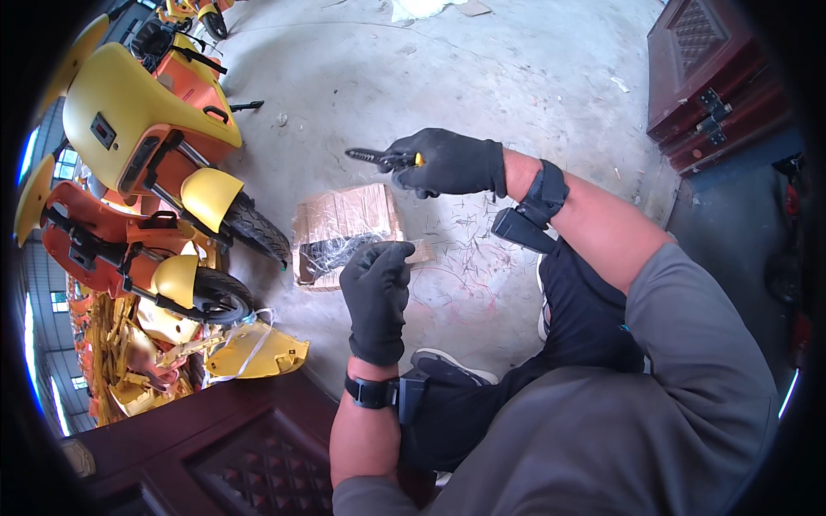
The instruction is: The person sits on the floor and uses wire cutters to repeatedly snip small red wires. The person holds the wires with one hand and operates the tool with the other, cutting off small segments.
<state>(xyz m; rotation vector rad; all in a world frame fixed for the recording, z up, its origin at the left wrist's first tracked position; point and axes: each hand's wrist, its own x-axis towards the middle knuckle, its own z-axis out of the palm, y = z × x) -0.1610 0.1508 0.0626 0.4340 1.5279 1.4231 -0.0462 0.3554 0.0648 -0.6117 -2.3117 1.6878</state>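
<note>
My right hand (pixel 445 161), in a black glove, grips a black hand tool (pixel 371 157) with a ribbed end and a small yellow part. The tool points left, above the concrete floor. Lower down, my left hand (pixel 377 303), also gloved in black, has its fingers curled in; whether something thin is pinched in it is hidden. Just beyond that hand lies an open cardboard box (pixel 348 209), partly covered by it. Clear plastic strands (pixel 335 255) spread over the box and the dark contents inside.
Yellow and orange scooters (pixel 151 122) stand at the left, one front tyre (pixel 258 226) close to the box. A loose yellow panel (pixel 258 348) lies below them. Dark red panelled doors (pixel 690 84) flank the right and the bottom left (pixel 258 464). Thin dark scraps (pixel 464 226) litter the floor.
</note>
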